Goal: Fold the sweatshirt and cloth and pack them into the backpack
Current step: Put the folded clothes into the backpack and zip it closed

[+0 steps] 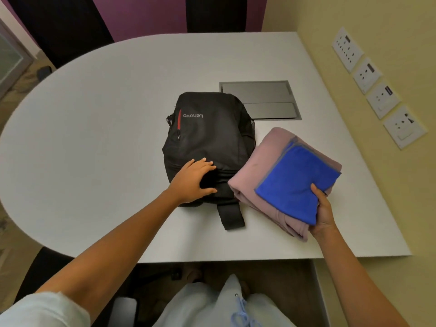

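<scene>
A black backpack (pixel 207 138) with a red zip stripe lies flat on the white table (pixel 94 138), its top end toward me. My left hand (pixel 193 180) rests on that near top end, fingers spread across the fabric by the zip. To the right, a folded pink sweatshirt (pixel 264 166) carries a folded blue cloth (pixel 295 180) on top. My right hand (pixel 324 213) grips the near corner of this stack, thumb on the blue cloth and fingers under the sweatshirt. A black strap (pixel 232 215) sticks out from the backpack toward me.
A grey metal cable hatch (pixel 259 100) is set into the table behind the backpack. Several wall sockets (pixel 377 88) line the yellow wall on the right. The table's near edge runs just in front of my body.
</scene>
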A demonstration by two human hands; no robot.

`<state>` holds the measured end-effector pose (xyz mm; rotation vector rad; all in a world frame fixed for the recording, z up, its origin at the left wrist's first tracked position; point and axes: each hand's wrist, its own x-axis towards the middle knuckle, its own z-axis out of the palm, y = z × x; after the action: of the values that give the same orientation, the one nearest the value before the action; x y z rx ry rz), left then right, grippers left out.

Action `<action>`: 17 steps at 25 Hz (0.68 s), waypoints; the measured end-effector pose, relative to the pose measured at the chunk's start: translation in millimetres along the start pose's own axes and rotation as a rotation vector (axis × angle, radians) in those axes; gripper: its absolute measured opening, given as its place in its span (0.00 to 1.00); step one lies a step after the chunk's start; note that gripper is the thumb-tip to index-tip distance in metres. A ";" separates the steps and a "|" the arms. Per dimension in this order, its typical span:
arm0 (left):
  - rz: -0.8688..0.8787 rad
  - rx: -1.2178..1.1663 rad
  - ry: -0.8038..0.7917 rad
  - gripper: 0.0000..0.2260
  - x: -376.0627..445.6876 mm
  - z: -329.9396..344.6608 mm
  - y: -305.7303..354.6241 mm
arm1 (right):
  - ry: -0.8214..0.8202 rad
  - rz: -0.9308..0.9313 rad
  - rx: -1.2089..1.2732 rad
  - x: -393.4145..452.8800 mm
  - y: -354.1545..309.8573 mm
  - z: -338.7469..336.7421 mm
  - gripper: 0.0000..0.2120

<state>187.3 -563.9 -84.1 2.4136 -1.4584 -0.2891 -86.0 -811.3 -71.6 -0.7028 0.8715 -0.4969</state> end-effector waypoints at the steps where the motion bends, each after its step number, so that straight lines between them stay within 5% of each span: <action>1: 0.006 0.034 0.021 0.28 3.7 2.6 -0.2 | 0.009 0.003 0.002 -0.9 3.7 -0.4 0.16; 7: -0.075 0.302 -0.040 0.33 14.8 10.9 -9.5 | 0.018 0.009 0.063 -4.9 18.7 2.9 0.18; 13: 0.148 0.666 -0.090 0.33 29.9 9.4 -9.2 | 0.011 -0.012 0.149 -3.9 24.2 10.2 0.24; 17: 0.140 0.676 -0.125 0.27 36.6 -2.1 -13.9 | 0.025 -0.021 0.169 -5.6 25.3 3.1 0.31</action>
<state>216.3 -590.0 -87.6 2.8035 -2.0265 0.1144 -83.8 -789.5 -85.9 -0.5524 0.8358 -0.5924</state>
